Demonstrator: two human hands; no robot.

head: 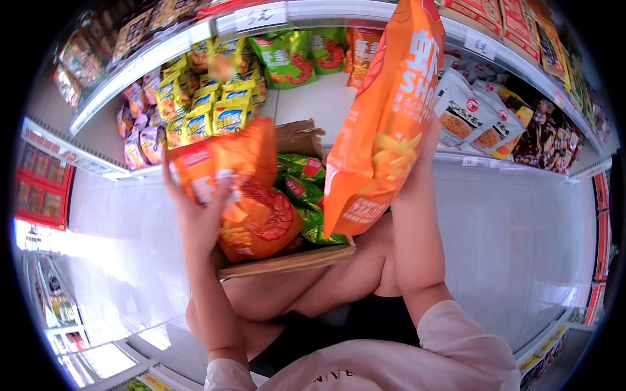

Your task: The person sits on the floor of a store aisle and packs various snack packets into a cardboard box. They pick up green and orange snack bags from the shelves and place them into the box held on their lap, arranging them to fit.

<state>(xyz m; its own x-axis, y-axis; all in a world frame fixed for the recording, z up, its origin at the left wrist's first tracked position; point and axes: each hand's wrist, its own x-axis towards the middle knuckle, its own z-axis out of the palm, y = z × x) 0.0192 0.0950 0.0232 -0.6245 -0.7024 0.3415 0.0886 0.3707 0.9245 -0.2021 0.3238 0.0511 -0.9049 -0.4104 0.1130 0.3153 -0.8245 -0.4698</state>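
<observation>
My left hand (198, 210) grips an orange bag of shrimp-flavoured snacks (264, 210) by its upper left side, above a cardboard box (293, 262). A second orange snack bag (376, 146) stands tilted in my right hand (426, 151), whose fingers are mostly hidden behind it. This bag reaches up in front of the shelf edge. Inside the box, between the two orange bags, lie several green snack bags (303, 188). The box sits against my crossed legs, its torn far flap (298, 137) raised toward the shelf.
Small yellow packets (230, 115) and purple packets (151, 141) fill the lower shelf's left side. Green bags (286, 61) and orange bags (364, 54) stand at its back. White pouches (462, 110) lie to the right. The upper shelf's edge (323, 12) overhangs them.
</observation>
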